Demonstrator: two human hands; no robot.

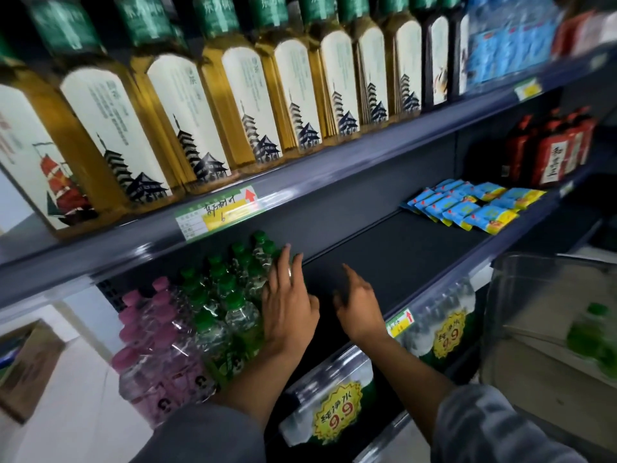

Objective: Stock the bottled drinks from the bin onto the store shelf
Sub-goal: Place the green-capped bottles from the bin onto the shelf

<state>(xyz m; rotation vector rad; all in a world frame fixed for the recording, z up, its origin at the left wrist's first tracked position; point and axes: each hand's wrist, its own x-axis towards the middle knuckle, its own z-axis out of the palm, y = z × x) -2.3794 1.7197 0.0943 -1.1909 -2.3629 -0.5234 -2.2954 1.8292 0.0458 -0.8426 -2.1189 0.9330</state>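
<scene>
**Green-capped bottles lined up on the middle shelf**

Green-capped bottles stand in rows on the dark shelf, beside pink-capped bottles to their left. The left hand lies flat, fingers straight, against the right side of the green row, holding nothing. The right hand hovers just beside it over bare shelf, fingers loose and empty. A clear bin at right holds a blurred green bottle.
</scene>
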